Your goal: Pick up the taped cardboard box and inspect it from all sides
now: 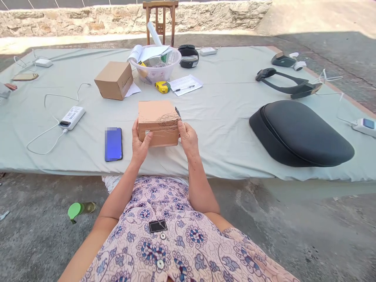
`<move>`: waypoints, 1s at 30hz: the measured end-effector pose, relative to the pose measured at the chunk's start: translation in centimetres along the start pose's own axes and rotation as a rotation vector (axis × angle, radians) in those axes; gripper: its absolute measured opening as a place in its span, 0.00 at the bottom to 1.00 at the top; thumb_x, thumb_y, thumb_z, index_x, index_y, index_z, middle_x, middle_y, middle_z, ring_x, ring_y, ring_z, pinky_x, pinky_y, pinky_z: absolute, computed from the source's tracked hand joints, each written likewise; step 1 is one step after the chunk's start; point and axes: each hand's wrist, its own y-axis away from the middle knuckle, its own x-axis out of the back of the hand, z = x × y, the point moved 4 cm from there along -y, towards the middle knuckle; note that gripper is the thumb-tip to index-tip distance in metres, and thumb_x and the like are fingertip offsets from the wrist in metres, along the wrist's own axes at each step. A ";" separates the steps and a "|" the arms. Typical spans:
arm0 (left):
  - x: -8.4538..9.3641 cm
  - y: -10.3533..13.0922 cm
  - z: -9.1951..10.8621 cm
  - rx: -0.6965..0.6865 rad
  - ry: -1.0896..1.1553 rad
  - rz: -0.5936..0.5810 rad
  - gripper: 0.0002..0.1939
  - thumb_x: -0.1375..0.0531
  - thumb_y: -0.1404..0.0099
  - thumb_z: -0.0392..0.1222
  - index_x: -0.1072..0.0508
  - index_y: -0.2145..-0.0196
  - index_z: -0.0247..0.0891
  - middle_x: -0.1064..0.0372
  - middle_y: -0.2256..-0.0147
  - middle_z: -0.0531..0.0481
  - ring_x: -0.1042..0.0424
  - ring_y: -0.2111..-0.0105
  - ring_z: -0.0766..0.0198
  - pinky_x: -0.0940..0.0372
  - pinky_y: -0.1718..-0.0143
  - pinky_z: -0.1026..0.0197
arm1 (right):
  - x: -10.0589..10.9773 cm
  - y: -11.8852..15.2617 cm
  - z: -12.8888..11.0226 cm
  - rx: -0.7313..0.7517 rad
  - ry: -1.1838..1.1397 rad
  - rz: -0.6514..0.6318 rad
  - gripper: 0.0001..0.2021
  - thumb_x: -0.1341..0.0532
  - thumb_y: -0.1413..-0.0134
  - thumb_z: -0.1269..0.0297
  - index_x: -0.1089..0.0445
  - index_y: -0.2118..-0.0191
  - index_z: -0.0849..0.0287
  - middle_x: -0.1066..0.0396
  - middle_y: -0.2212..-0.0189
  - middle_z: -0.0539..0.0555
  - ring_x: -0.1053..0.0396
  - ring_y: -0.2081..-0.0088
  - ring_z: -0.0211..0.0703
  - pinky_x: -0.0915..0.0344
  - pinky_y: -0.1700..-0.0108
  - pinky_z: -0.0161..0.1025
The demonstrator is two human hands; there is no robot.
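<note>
Between my hands is a small cardboard box (158,131), closed, with dark scribbled lines across its top and front near the right corner. My left hand (141,143) grips its left side, the thumb over a small checkered label on the front. Around the right side is my right hand (188,137), thumb against the front corner. A dark object, perhaps a pen, sticks out behind the box's right edge; my right hand may hold it, but I cannot tell. To the left of my left hand lies a phone (113,144) with a blue screen.
Another cardboard box (114,80) stands further back, beside a plastic basin (157,68) of papers and bottles. A yellow tape measure (162,87) and a written sheet (186,85) lie nearby. A black case (302,133) occupies the right; a white power bank (72,117) with cables lies left.
</note>
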 end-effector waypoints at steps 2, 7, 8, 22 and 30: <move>-0.1 0.0 0.2 0.015 0.027 0.005 0.42 0.39 0.37 0.64 0.48 0.32 0.51 0.40 0.34 0.45 0.37 0.36 0.55 0.42 0.35 0.54 | 0.2 0.3 -0.3 -0.025 0.009 0.004 0.31 0.58 0.42 0.30 0.41 0.73 0.54 0.39 0.77 0.45 0.40 0.71 0.40 0.43 0.66 0.36; -0.3 0.1 0.3 0.020 0.055 -0.008 0.42 0.38 0.38 0.63 0.47 0.32 0.51 0.42 0.34 0.45 0.38 0.35 0.55 0.43 0.34 0.54 | 0.4 0.9 -1.4 -0.018 0.135 0.038 0.30 0.52 0.46 0.28 0.42 0.74 0.54 0.37 0.76 0.47 0.40 0.70 0.42 0.47 0.65 0.37; -0.5 0.2 0.2 0.011 0.053 -0.014 0.41 0.38 0.37 0.63 0.47 0.32 0.51 0.42 0.34 0.45 0.39 0.35 0.55 0.43 0.34 0.54 | 0.4 0.9 -1.5 -0.013 0.153 0.062 0.30 0.51 0.46 0.28 0.42 0.73 0.54 0.37 0.75 0.48 0.40 0.70 0.42 0.47 0.65 0.37; -0.4 0.3 0.3 0.043 0.070 0.047 0.42 0.39 0.37 0.63 0.50 0.32 0.51 0.47 0.31 0.45 0.43 0.32 0.55 0.45 0.32 0.54 | 1.5 1.5 -1.3 0.213 0.013 0.286 0.32 0.37 0.53 0.33 0.34 0.54 0.56 0.33 0.56 0.56 0.33 0.59 0.45 0.34 0.51 0.46; -1.5 1.1 0.4 0.002 -0.013 0.023 0.42 0.39 0.37 0.64 0.49 0.31 0.50 0.50 0.30 0.44 0.49 0.30 0.53 0.48 0.31 0.51 | -0.1 1.5 -3.8 0.251 0.154 0.334 0.41 0.35 0.57 0.32 0.42 0.45 0.55 0.39 0.49 0.61 0.40 0.43 0.58 0.35 0.44 0.57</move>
